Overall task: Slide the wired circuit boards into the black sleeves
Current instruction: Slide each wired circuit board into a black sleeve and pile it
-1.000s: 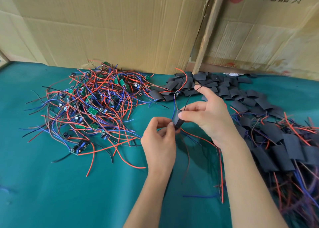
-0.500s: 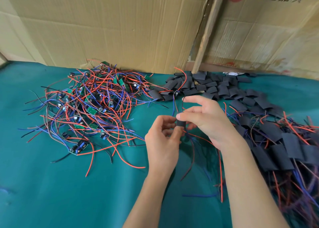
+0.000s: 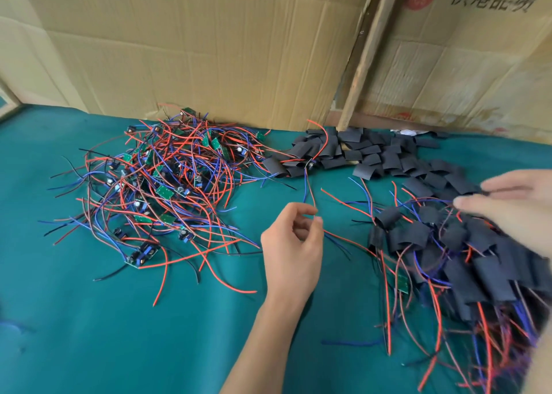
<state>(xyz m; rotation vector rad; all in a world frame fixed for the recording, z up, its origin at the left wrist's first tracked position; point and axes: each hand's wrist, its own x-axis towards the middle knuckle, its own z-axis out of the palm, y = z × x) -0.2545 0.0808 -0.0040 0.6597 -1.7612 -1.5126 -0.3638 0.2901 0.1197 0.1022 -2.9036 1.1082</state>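
A tangle of wired circuit boards (image 3: 162, 192) with red, blue and black leads lies at the left on the green cloth. Empty black sleeves (image 3: 363, 154) are heaped at the back middle. Sleeved boards (image 3: 478, 262) are piled at the right. My left hand (image 3: 291, 244) pinches the ends of a red and a blue wire; they run up to a small board (image 3: 309, 164) lying at the edge of the empty sleeves. My right hand (image 3: 513, 202), blurred, hovers with straight fingers over the far side of the sleeved pile.
Cardboard sheets (image 3: 209, 44) and a wooden slat (image 3: 367, 53) stand along the back of the green cloth (image 3: 89, 334). Loose wire ends spread out from both piles toward the middle and the front right.
Both hands held one black sleeved board together at the centre. Now my right hand has swung right over the sleeved pile, and my left hand pinches the wires of another board.
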